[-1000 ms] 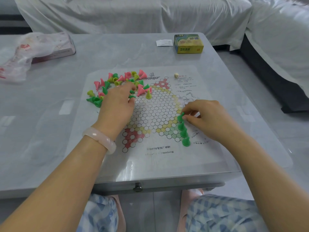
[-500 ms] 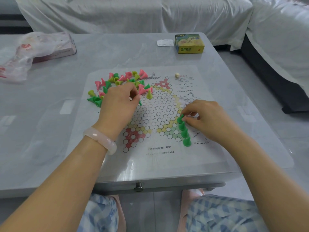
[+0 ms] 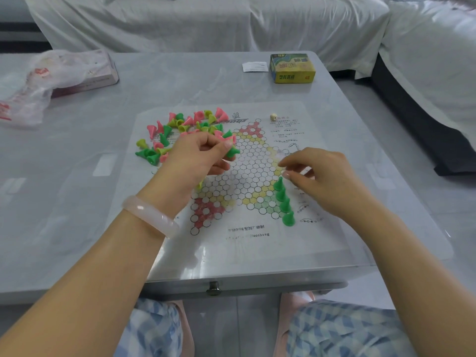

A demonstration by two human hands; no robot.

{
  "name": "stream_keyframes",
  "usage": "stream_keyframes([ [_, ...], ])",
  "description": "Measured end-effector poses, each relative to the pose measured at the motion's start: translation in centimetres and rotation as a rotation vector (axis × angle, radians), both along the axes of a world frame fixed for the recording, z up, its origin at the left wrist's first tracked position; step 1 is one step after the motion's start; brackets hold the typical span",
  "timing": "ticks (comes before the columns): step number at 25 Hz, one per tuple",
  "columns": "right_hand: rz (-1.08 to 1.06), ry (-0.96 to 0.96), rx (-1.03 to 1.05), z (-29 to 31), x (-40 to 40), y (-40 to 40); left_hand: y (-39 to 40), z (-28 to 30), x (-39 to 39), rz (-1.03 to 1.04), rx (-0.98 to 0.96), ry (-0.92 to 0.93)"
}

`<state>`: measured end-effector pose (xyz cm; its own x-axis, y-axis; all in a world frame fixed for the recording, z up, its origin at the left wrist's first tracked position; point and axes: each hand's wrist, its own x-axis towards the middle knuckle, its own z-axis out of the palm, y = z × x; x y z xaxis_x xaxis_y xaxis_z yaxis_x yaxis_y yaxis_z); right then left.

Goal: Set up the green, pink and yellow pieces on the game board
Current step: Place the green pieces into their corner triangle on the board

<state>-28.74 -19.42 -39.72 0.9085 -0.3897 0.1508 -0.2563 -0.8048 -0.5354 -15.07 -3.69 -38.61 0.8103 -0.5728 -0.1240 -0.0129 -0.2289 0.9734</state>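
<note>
A paper game board (image 3: 247, 173) with a star of white circles lies on the grey table. Loose green, pink and yellow cone pieces (image 3: 180, 130) lie heaped at its far left corner. My left hand (image 3: 198, 158), a pale bangle on its wrist, pinches a green piece (image 3: 233, 150) just above the board's upper left. Several green pieces (image 3: 283, 199) stand in a row along the board's lower right green corner. My right hand (image 3: 322, 176) hovers beside the top of that row, fingers loosely apart and holding nothing.
A small die (image 3: 273, 117) sits on the sheet's far right. A yellow-green box (image 3: 292, 68) and a paper slip (image 3: 254, 66) lie at the table's back. A plastic bag over a pink box (image 3: 64, 73) is far left. White-covered sofas surround the table.
My left hand lifted a green piece out of the heap and carried it right toward the board. My right hand let go of the top green piece in the row and drew slightly away.
</note>
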Motion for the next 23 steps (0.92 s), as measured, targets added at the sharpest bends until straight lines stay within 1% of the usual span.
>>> stream_keyframes([
  [2, 0.057, -0.067, 0.05, 0.5, 0.0, 0.6, -0.1, 0.1, -0.8, -0.078, -0.068, 0.192],
  [5, 0.133, -0.171, 0.087, 0.9, 0.1, 1.4, -0.3, -0.2, -2.0, -0.167, -0.09, 0.329],
  [9, 0.213, -0.28, 0.059, 1.1, 0.6, 2.3, -0.3, -0.7, -2.7, -0.22, -0.135, 0.424],
  [13, 0.234, -0.314, 0.067, 1.1, 0.9, 2.7, 0.0, -0.4, -2.6, -0.232, -0.137, 0.456],
  [14, 0.231, -0.314, 0.066, 1.0, 1.0, 2.7, 0.1, -0.1, -2.6, -0.238, -0.111, 0.431],
  [15, 0.223, -0.308, 0.072, 1.0, 1.0, 2.8, 0.4, 0.2, -2.5, -0.231, -0.041, 0.332],
  [16, 0.211, -0.297, 0.085, 1.1, 1.1, 2.8, 0.8, 0.4, -2.0, -0.197, 0.076, 0.147],
  [18, 0.19, -0.278, 0.109, 1.1, 1.1, 2.8, 2.0, 0.5, -0.1, -0.014, 0.33, -0.353],
  [19, 0.184, -0.274, 0.113, 1.1, 1.1, 2.8, 2.8, 0.4, 1.0, 0.095, 0.424, -0.554],
  [20, 0.182, -0.272, 0.116, 1.1, 1.1, 2.8, 3.5, 0.2, 2.2, 0.181, 0.49, -0.681],
  [21, 0.18, -0.27, 0.119, 1.1, 1.1, 2.8, 4.2, -0.2, 3.5, 0.243, 0.546, -0.742],
  [23, 0.177, -0.263, 0.127, 1.1, 1.1, 2.8, 5.2, -1.2, 5.3, 0.279, 0.654, -0.741],
])
